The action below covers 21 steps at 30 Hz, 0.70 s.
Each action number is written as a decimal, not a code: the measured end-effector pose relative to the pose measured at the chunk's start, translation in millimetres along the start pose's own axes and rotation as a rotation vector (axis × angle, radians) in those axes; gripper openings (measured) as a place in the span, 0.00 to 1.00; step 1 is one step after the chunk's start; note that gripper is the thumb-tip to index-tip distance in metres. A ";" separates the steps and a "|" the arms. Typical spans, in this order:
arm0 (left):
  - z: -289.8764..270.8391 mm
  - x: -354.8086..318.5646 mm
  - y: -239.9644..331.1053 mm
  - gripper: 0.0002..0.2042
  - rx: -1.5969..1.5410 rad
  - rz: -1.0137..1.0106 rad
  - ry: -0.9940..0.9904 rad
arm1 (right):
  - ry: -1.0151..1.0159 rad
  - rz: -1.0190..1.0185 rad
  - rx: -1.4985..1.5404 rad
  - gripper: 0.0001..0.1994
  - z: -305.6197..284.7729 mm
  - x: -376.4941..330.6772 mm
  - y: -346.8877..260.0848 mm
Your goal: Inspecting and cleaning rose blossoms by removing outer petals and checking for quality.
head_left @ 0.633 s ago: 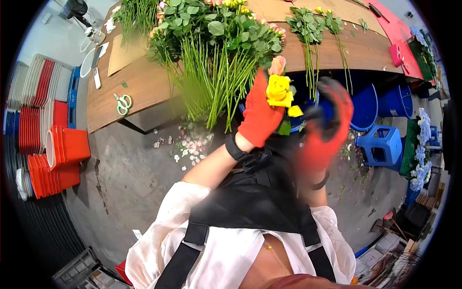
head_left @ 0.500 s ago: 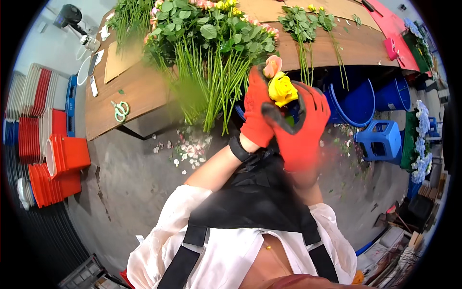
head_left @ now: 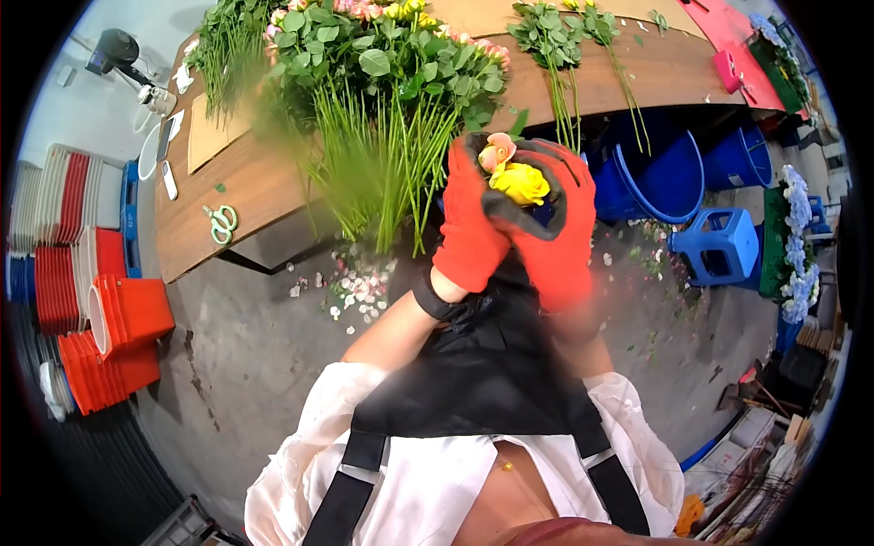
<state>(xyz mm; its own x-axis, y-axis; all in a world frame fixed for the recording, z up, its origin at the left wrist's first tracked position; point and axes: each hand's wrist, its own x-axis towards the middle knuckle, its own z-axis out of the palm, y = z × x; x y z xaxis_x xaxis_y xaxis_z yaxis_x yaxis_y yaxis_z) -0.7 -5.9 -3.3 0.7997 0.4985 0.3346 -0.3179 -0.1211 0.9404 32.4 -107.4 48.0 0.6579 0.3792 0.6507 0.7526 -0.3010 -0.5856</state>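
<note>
Head view: yellow rose point(head_left: 521, 185) and peach rose point(head_left: 496, 154) are positioned in front of the surface point(head_left: 683, 80), near its edge. Left hand point(head_left: 470, 226) is clamped around both; right hand point(head_left: 562, 238) is cupped about the yellow rose, contact indeterminate. Step in hand, by judgement: steadying both blooms. Next move likely calls for light pressure. No writing is legible.

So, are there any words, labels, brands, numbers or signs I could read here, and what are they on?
None can be read.
Red gloves: no lettering can be made out.
Slim white gadget on the table: too small to read anything.
Farther blue bucket: any marking is too small to read.
</note>
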 end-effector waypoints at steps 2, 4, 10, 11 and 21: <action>-8.5 -5.8 14.3 0.30 0.181 -0.039 -0.030 | 0.002 0.033 0.019 0.25 -4.2 -2.4 -0.1; -11.1 2.7 23.7 0.33 -0.087 -0.111 -0.142 | -0.028 0.356 0.556 0.23 -7.5 -1.6 3.3; -37.6 8.7 30.3 0.24 -0.222 -0.364 -0.318 | -0.127 0.390 0.779 0.28 -20.1 1.4 27.8; -38.3 5.2 29.3 0.22 -0.229 -0.326 -0.282 | -0.165 0.359 0.737 0.29 -19.3 3.5 25.1; -44.1 -3.4 36.7 0.18 -0.273 -0.241 -0.063 | 0.089 0.278 0.593 0.22 -34.6 3.0 5.1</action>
<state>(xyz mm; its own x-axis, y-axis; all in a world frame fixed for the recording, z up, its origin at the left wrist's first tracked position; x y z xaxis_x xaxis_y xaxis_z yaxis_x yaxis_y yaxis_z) -37.5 25.8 27.4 0.8953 0.4298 0.1168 -0.2340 0.2307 0.9445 39.0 -138.0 63.6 0.8443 0.2752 0.4597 0.4296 0.1650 -0.8878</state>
